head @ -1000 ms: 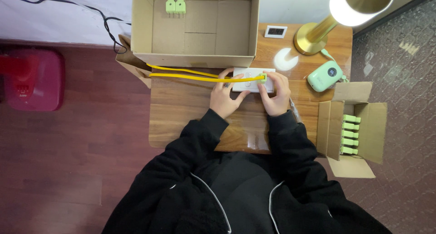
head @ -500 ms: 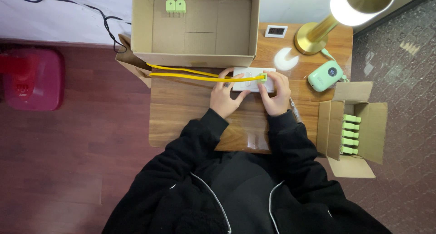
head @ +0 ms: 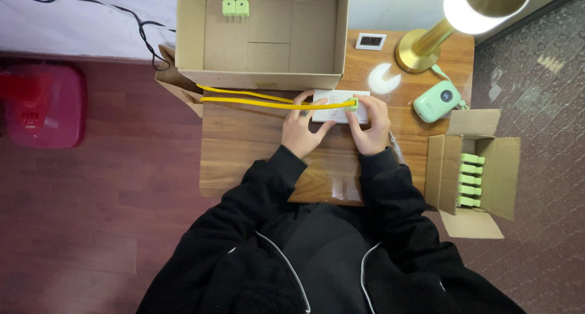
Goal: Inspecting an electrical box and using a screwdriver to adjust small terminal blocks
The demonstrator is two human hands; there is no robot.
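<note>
A white rectangular device [head: 336, 99] lies on the wooden table [head: 244, 143], just in front of a big open cardboard box [head: 268, 39]. My left hand [head: 303, 128] rests on its left part, fingers on top. At the device's right end my right hand [head: 369, 124] pinches a light green plug [head: 353, 103]. A yellow cable [head: 256, 99] runs from that plug leftward along the box's front wall. Two light green plugs [head: 235, 5] sit at the back of the big box.
A small open cardboard box [head: 472, 180] at the table's right holds several green plugs. A mint green handheld device [head: 436, 101], a gold lamp [head: 426, 42], a small white display [head: 370, 41] and a round white disc [head: 384, 79] stand at the back right. A red object [head: 39, 107] sits on the floor left.
</note>
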